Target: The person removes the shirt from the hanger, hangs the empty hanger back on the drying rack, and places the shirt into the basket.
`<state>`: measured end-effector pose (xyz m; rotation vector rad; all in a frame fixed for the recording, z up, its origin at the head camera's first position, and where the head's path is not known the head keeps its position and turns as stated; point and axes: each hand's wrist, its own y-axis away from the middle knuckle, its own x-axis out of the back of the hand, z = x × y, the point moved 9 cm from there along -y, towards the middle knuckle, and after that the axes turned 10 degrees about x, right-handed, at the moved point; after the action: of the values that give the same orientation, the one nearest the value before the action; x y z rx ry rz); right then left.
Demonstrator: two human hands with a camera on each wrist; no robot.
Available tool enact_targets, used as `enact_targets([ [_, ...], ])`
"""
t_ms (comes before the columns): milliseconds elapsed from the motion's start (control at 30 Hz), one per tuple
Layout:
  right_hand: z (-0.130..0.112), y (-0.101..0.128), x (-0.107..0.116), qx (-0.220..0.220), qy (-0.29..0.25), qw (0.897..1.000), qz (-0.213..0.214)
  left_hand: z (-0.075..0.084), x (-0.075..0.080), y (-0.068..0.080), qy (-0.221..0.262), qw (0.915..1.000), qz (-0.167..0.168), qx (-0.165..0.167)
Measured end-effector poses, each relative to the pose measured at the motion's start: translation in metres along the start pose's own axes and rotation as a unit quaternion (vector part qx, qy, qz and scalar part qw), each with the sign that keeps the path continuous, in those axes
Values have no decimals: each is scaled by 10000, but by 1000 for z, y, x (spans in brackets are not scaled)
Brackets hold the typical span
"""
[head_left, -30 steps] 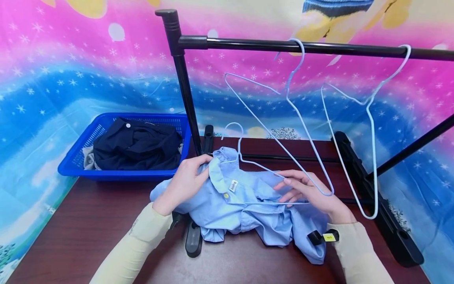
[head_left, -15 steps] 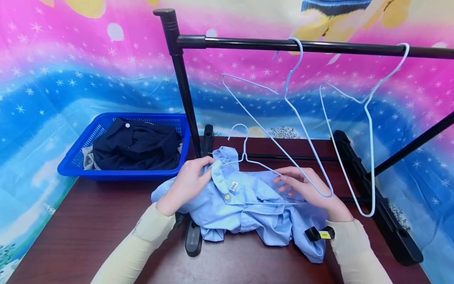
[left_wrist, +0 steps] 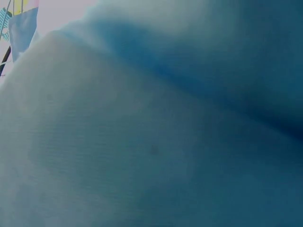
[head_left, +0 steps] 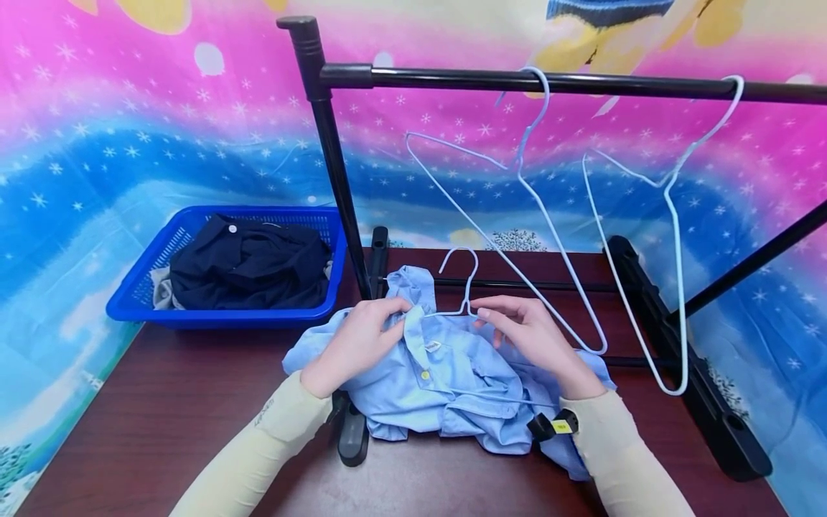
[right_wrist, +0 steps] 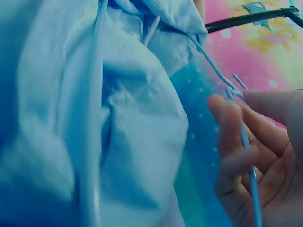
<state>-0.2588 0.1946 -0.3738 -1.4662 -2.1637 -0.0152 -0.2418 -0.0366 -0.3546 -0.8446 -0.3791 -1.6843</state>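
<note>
Head view shows a light blue shirt (head_left: 446,388) lying crumpled on a dark wooden table (head_left: 161,409), in front of the base of a black rack (head_left: 336,179). The left hand (head_left: 358,341) rests on the shirt at its collar, fingers curled and pinching the cloth there. The right hand (head_left: 533,337) lies just beside it on the shirt, fingers bent round the neck of a pale wire hanger (head_left: 461,283); the hanger's hook stands up between the two hands, and part of its wire runs inside the shirt. Both arms wear cream sleeves, and a small black tag with a yellow label sits at the right wrist. Two more hangers (head_left: 543,208) hang from the rack's top bar, above and to the right of the hands. To the left, well apart from the shirt, a blue basket (head_left: 129,301) holds dark navy clothes (head_left: 252,266). A bright pink and blue starry cloth (head_left: 97,143) fills the background. The left wrist view gives only blurred blue cloth pressed close to the lens. In the right wrist view the hanger (right_wrist: 246,142) wire crosses the right hand's fingers (right_wrist: 234,142), which curl about it beside the shirt (right_wrist: 118,118).
</note>
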Motion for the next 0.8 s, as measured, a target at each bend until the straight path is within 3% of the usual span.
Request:
enact_targets([
  [333, 1, -6, -3, -489, -79, 9981, 360, 3, 1, 2, 46, 9999, 8, -98],
  [567, -14, -11, -8, -122, 197, 9995, 220, 5, -3, 1, 3, 9998, -51, -169],
  [800, 5, -12, 0, -220, 142, 9995, 202, 3, -3, 1, 31, 9999, -107, -109],
])
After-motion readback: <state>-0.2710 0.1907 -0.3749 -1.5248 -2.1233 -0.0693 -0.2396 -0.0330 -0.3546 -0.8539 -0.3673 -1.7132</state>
